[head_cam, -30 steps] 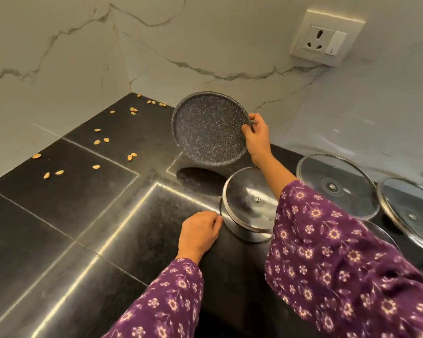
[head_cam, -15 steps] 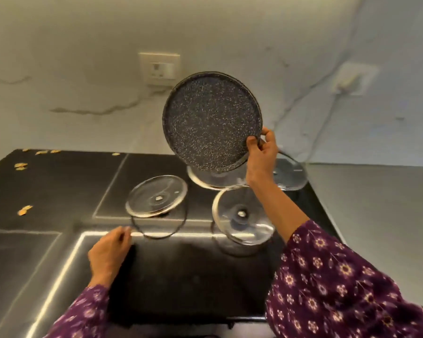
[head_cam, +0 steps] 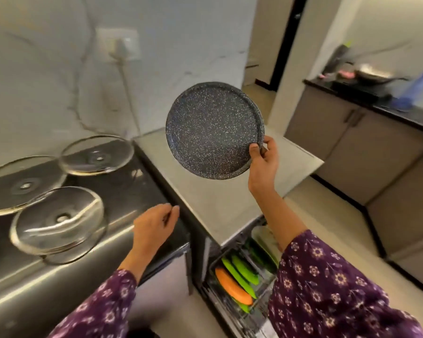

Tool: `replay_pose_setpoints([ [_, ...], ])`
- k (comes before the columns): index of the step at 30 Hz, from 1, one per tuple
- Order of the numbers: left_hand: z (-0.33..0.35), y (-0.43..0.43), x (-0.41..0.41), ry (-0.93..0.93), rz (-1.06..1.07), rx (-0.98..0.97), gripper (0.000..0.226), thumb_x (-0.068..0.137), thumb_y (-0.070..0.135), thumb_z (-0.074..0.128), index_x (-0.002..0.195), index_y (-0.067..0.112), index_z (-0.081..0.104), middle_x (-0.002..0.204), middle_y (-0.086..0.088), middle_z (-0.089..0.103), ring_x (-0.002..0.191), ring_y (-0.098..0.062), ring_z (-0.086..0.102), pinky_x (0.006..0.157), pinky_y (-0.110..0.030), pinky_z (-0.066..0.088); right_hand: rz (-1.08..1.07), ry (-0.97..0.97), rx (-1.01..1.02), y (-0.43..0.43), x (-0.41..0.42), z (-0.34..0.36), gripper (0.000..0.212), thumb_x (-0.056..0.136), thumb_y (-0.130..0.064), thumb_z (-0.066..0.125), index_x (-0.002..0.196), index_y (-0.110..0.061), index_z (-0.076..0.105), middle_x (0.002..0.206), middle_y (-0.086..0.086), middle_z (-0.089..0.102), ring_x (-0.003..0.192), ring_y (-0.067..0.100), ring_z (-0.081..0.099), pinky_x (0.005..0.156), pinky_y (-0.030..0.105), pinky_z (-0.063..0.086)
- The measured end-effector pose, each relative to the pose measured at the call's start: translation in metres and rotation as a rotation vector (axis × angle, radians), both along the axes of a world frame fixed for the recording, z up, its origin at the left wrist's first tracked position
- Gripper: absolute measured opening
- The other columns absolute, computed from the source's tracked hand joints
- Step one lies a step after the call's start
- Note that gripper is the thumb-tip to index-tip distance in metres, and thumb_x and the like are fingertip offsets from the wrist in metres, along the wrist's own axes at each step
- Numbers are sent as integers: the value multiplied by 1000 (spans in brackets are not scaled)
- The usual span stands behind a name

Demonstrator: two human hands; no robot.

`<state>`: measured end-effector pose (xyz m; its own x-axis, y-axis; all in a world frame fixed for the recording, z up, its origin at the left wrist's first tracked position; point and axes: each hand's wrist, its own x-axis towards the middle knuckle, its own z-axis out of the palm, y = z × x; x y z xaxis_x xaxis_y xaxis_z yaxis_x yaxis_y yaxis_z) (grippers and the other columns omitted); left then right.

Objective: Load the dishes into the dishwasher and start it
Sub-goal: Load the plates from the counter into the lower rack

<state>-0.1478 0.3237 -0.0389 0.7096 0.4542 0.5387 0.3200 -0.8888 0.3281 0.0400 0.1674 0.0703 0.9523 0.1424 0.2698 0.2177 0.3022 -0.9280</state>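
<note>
Speckled plate point(head_cam: 213, 128) pinched at its rim by right hand point(head_cam: 263, 164)

A round, dark speckled plate point(head_cam: 213, 128) with a low raised rim is held in the air at the centre of the frame. It is tilted with its face toward the camera and pinched at its lower right edge by the right hand point(head_cam: 264, 162). At the lower centre right, green plates point(head_cam: 242, 272) and an orange plate point(head_cam: 232, 286) are stood on edge in the dishwasher rack point(head_cam: 263, 273).
</note>
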Motion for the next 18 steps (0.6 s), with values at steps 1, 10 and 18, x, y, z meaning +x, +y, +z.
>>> replay_pose_setpoints([
  [1, 2, -20, 25, 16, -67, -22, 44, 90, 40, 44, 54, 15, 38, 48, 0, 43, 45, -24, 51, 40, -27, 33, -37, 11, -14, -25, 12, -4, 22, 95, 3, 45, 92, -18, 50, 81, 3, 58, 71, 6, 52, 65, 18, 43],
  [10, -12, -157, 183, 173, -474, -9, 43, 92, 46, 36, 58, 21, 35, 49, 8, 35, 45, -13, 44, 42, -20, 26, -383, 57, -128, -223, 99, -48, 28, 94, 3, 48, 88, -23, 53, 77, -4, 59, 62, -4, 52, 59, 13, 45],
  [18, -38, -213, 309, 253, -714, 50, 39, 96, 36, 49, 60, 24, 43, 48, 11, 36, 41, -1, 34, 39, -18, 28, -559, 202, -286, -340, 164, -145, 19, 94, 2, 47, 93, -16, 52, 80, -3, 59, 67, 4, 52, 62, 16, 44],
])
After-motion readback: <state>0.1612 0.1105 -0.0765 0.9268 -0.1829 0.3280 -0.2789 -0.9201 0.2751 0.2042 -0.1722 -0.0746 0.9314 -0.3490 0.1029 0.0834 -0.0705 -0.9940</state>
